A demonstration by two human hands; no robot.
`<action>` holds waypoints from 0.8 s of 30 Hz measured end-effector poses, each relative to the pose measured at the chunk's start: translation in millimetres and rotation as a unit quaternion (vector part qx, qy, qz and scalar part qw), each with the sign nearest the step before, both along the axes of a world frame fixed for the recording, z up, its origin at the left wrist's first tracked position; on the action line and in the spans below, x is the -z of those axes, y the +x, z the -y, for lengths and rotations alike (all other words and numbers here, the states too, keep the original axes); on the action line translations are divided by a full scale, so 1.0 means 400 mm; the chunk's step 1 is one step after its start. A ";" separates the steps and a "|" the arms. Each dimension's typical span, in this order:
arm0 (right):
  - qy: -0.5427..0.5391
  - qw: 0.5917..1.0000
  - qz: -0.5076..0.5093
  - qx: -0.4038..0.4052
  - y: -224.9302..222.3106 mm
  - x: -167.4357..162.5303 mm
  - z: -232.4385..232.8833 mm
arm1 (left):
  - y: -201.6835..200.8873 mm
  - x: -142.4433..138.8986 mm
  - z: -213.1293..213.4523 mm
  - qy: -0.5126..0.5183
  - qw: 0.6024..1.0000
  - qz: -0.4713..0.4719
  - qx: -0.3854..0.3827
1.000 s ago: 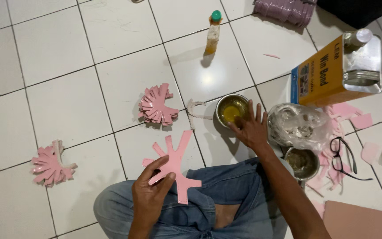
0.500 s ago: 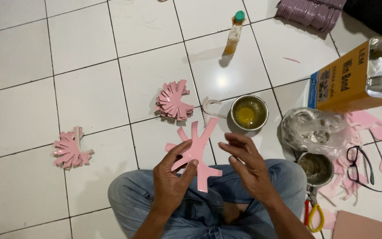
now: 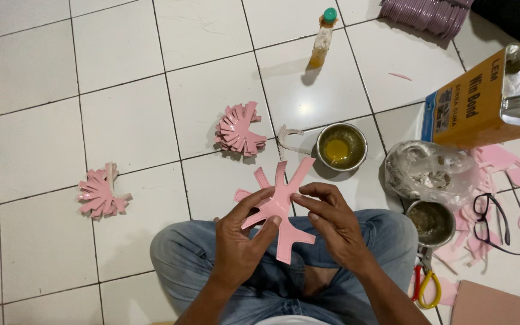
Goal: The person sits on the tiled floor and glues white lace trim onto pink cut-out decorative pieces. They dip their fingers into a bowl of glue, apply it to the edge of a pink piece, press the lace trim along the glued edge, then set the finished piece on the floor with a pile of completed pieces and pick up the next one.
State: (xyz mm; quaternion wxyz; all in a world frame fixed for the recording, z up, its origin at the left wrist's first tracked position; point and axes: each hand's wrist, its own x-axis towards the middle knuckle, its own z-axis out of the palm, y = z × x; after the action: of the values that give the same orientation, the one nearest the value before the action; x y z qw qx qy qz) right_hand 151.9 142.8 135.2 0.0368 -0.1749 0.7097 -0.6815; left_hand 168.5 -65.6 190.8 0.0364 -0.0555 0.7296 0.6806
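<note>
Pink far stack: a fanned pile of glossy pink cut pieces (image 3: 101,192) lies on the white tiled floor (image 3: 37,120), well left of the steel glue bowl (image 3: 340,146).
Pink near stack: a second fanned pile (image 3: 238,129) sits on the floor, near the bowl on its left.
Left hand (image 3: 239,241): over the jeans-clad knees, below and left of the bowl; thumb and fingers closed on the lower left edge of the pink branched piece (image 3: 279,207).
Pink branched piece: held up flat between both hands, its prongs pointing toward the bowl, its stem hanging down over the lap.
Right hand (image 3: 332,219): directly below the bowl; fingers curled, fingertips pinching the right side of the piece.
Glue bowl: round, with yellow liquid inside, on the floor just above the hands.
Small bottle (image 3: 322,37): green-capped with amber liquid, well above the bowl.
Clear plastic bag (image 3: 431,171): crumpled, just right of the bowl.
Second steel bowl (image 3: 431,221): below the bag, right of the bowl.
Scissors (image 3: 424,278): red and yellow handles, lower right of the bowl.
Orange tin can (image 3: 482,99): upper right of the bowl.
Black glasses (image 3: 493,222): on pink scraps, far right of the bowl.
</note>
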 end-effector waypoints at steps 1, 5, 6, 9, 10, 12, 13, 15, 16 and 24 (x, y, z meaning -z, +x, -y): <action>0.010 1.000 -0.001 -0.003 0.003 -0.002 -0.002 | 0.000 -0.001 -0.001 0.006 1.000 -0.004 0.002; 0.056 0.998 0.018 -0.010 0.014 -0.013 -0.009 | -0.003 -0.005 0.000 0.009 1.000 -0.011 0.014; 0.069 0.997 0.029 -0.010 0.016 -0.016 -0.010 | -0.003 -0.006 0.001 0.004 1.000 -0.010 0.016; 0.068 0.996 0.057 -0.032 0.017 -0.026 -0.014 | -0.003 -0.007 0.003 -0.011 1.000 -0.007 0.020; 0.068 0.996 0.039 -0.039 0.018 -0.030 -0.014 | -0.004 -0.007 0.003 -0.018 1.000 -0.005 0.020; 0.067 0.996 0.004 -0.054 0.019 -0.040 -0.018 | -0.007 -0.007 0.005 -0.018 1.000 -0.008 0.022; 0.067 0.995 -0.036 -0.063 0.021 -0.046 -0.023 | -0.009 -0.007 0.007 -0.011 1.000 -0.013 0.024; 0.067 0.988 -0.115 -0.080 0.026 -0.054 -0.030 | -0.016 -0.009 0.012 -0.011 0.999 -0.013 0.029; 0.091 0.989 -0.105 -0.056 0.031 -0.055 -0.028 | -0.019 -0.011 0.016 -0.017 0.999 -0.007 0.032; -0.088 0.982 0.161 0.054 0.066 -0.005 0.007 | 0.005 -0.024 -0.007 0.052 0.999 -0.006 0.001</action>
State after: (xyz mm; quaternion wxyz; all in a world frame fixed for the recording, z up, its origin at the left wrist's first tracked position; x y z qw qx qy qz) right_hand 178.4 140.1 137.2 0.0982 -0.0275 0.6404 -0.7612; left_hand 170.7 -62.7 200.5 0.0356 -0.0493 0.6936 0.7178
